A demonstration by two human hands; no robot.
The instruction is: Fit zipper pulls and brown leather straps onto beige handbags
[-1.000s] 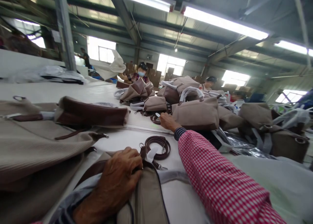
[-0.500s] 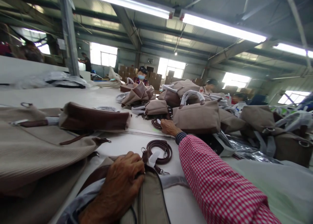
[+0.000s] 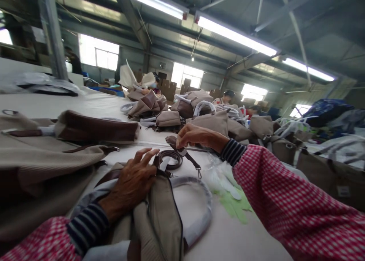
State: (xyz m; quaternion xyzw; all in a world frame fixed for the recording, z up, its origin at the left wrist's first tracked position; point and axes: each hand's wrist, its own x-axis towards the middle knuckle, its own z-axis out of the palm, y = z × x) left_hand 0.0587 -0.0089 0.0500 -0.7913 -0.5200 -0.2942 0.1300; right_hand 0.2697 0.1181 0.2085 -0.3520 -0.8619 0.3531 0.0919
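Observation:
A beige handbag [image 3: 168, 211] with a dark zip lies in front of me. My left hand [image 3: 131, 179] is on its top, fingers stretched out and apart. One bag handle [image 3: 207, 211], wrapped in pale film, loops out on the table to the right. A coiled brown strap [image 3: 178, 163] lies just beyond the bag, near my left fingertips. Above and beyond that coil, my right hand [image 3: 189, 135] is closed on another brown strap [image 3: 190, 158]. Its free end hangs down with a metal clip.
Brown-bottomed beige bags lie on the left, one [image 3: 97, 128] on its side. A pile of bags [image 3: 211, 118] covers the far middle and right. Green scraps [image 3: 235, 206] and clear plastic lie on the white table [image 3: 222, 234]. Other people are at work beyond the pile.
My right hand has picked up the second brown strap and brought it nearer, above the table. My left hand's fingers have loosened and spread on the bag. The view has turned right.

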